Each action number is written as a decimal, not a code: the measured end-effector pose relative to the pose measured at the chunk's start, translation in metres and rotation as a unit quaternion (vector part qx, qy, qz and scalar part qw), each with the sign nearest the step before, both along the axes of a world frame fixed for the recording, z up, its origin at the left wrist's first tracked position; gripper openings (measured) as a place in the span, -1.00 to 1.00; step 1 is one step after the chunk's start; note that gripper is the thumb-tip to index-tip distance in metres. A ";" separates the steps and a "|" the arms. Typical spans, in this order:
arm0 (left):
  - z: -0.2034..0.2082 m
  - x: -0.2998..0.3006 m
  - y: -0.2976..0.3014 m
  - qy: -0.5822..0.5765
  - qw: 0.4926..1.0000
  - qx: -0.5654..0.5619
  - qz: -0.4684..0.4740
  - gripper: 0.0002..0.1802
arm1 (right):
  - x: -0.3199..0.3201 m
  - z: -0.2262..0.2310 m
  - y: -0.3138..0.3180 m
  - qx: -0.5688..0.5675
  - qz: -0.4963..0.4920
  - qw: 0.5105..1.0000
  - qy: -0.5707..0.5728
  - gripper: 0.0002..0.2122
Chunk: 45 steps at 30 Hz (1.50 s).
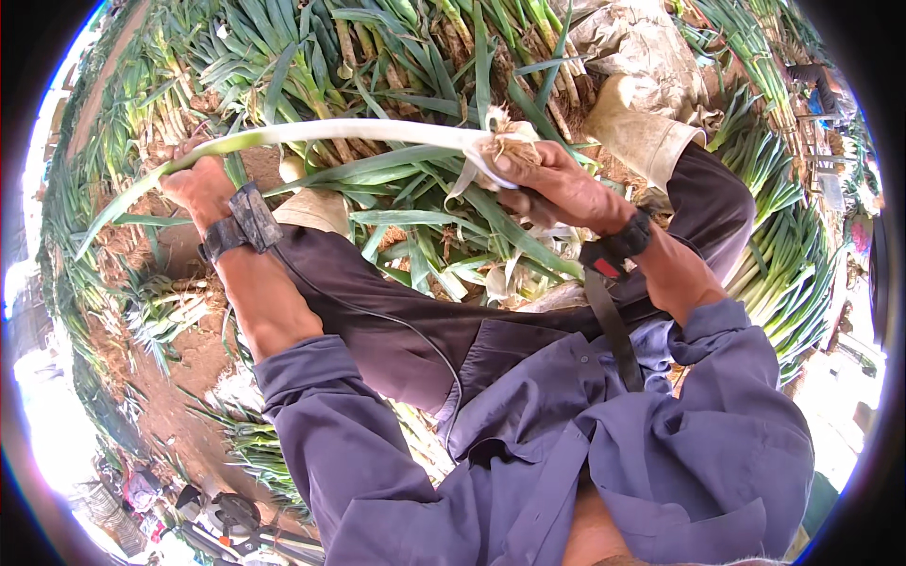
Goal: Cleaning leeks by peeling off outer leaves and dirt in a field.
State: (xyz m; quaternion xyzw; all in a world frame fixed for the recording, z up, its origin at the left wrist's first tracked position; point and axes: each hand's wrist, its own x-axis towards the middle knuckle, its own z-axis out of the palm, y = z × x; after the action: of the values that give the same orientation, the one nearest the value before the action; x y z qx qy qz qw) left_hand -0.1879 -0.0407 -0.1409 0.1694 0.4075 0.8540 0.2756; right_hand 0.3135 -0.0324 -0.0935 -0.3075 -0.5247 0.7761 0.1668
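Observation:
A long leek spans the space between my two hands, bending in a shallow arch. My left hand is closed around its green upper part, and the leaf tips trail down past that hand to the left. At the other end, my right hand closes by the shaggy roots. A pale strip of outer skin hangs loose beside the right fingers. Below the stalk, more leek leaves and trimmings lie between my legs.
Heaped leeks with roots on fill the far side, and bundles lie at the right. Bare soil shows at the left. A cable runs from my left wrist strap across my lap. Mixed gear sits lower left.

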 end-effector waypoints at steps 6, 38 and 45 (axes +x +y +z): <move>0.070 0.013 -0.006 -0.089 0.977 -0.056 0.186 -0.72 | 0.072 -0.067 0.031 0.165 0.112 0.875 -0.442 -0.67; 0.011 -0.005 0.009 0.062 0.963 -0.212 0.157 -0.72 | 0.085 0.042 -0.011 0.502 -0.121 0.798 -0.310 -0.80; 0.040 0.044 -0.018 0.642 0.672 -0.340 0.146 -0.72 | 0.026 0.035 -0.012 0.635 -0.059 0.714 -0.289 -0.55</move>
State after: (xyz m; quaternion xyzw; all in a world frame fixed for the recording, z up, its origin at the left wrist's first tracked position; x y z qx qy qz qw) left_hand -0.1442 -0.0585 -0.1009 0.5084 0.7660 0.3664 -0.1433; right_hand 0.3400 -0.0445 -0.0581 -0.3687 -0.8976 0.1223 0.2083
